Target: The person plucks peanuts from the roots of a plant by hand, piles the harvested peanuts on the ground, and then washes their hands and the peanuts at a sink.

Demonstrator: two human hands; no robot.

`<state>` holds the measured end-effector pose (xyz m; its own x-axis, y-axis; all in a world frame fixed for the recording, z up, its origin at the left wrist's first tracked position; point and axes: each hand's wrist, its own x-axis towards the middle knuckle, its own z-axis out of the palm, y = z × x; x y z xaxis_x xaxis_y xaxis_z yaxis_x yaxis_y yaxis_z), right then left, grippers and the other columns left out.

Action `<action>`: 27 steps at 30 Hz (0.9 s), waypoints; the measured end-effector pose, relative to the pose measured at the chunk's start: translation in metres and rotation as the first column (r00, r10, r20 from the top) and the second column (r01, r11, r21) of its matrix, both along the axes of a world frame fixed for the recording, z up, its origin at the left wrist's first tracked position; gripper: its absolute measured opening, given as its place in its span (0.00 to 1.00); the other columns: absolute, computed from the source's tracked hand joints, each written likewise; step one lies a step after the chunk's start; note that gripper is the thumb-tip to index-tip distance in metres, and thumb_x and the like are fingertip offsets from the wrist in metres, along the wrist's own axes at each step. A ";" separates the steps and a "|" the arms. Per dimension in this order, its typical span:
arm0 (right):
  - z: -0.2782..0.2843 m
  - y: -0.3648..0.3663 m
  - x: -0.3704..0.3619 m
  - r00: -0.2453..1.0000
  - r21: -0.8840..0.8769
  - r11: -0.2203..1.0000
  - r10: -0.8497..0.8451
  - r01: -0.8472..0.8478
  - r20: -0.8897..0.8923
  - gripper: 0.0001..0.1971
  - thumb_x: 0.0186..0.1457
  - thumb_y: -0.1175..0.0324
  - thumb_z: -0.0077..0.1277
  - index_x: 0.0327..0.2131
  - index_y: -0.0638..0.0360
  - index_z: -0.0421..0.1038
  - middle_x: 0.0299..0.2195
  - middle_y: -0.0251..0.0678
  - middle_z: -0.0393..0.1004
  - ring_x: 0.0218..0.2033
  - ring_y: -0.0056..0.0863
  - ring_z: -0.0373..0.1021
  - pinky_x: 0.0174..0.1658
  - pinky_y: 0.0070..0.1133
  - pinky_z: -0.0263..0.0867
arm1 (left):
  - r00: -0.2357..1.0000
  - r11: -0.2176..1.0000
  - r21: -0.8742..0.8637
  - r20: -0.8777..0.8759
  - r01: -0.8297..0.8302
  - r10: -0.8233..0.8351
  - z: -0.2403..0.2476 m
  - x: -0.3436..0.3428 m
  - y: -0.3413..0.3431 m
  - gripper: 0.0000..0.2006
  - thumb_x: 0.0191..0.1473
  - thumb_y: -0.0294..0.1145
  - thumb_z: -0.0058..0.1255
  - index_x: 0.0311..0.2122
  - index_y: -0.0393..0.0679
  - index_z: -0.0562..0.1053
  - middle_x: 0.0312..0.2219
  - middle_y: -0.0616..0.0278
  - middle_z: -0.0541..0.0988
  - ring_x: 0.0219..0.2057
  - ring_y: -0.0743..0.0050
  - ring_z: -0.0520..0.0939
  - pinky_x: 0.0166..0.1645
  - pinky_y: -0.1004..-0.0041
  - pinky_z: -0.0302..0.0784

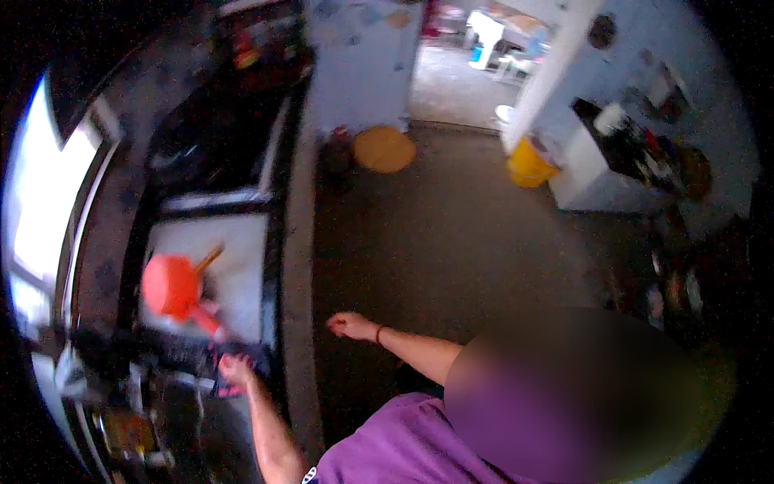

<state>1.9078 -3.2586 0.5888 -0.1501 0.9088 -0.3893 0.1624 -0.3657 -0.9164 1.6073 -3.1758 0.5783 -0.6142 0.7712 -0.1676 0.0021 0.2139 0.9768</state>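
Note:
A round orange-red pan or dipper [171, 284] sits over the white basin-like surface [246, 242] at my left, and its pinkish handle [207, 319] slants toward me. A short wooden stick [210, 257] lies beside it. My left hand [235, 369] is closed at the near edge, on a dark cloth-like item with pink parts [230, 390]; blur hides whether it also touches the handle. Out over the floor, my right hand [351, 325] is held away from the counter with its fingers curled in. Nothing shows in it.
Left of the basin is a bright window [48, 218]. A dark stove-like unit [214, 137] stands beyond it. A round tan disc [385, 149] rests against the far wall, a yellow bucket [532, 161] stands by the doorway, and a white cabinet [584, 165] is at the right.

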 end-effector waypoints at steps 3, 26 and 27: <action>-0.008 -0.087 0.148 0.845 -0.049 0.996 -0.042 0.080 0.532 0.12 0.46 0.65 0.39 0.35 0.54 0.65 0.27 0.33 0.68 0.28 0.22 0.64 0.31 0.18 0.60 | 0.530 0.985 -0.159 -0.831 0.065 -0.169 0.016 0.040 -0.011 0.15 0.43 0.30 0.33 0.40 0.45 0.65 0.31 0.56 0.70 0.30 0.60 0.72 0.34 0.70 0.66; -0.160 -0.263 0.389 0.746 -0.305 0.756 -0.340 0.579 0.573 0.10 0.44 0.65 0.38 0.27 0.57 0.66 0.26 0.36 0.66 0.25 0.28 0.62 0.28 0.23 0.59 | -0.203 0.255 -0.721 -0.483 0.644 -0.852 -0.147 0.446 0.129 0.16 0.44 0.33 0.36 0.41 0.46 0.63 0.33 0.56 0.68 0.34 0.63 0.70 0.35 0.69 0.67; -0.161 -0.250 0.407 0.731 -0.249 0.781 -0.350 0.573 0.586 0.10 0.44 0.65 0.38 0.27 0.58 0.66 0.26 0.37 0.66 0.25 0.28 0.62 0.28 0.23 0.59 | -0.184 0.281 -0.743 -0.476 0.607 -0.860 -0.150 0.446 0.146 0.16 0.44 0.34 0.36 0.41 0.46 0.63 0.33 0.56 0.68 0.34 0.63 0.70 0.35 0.69 0.67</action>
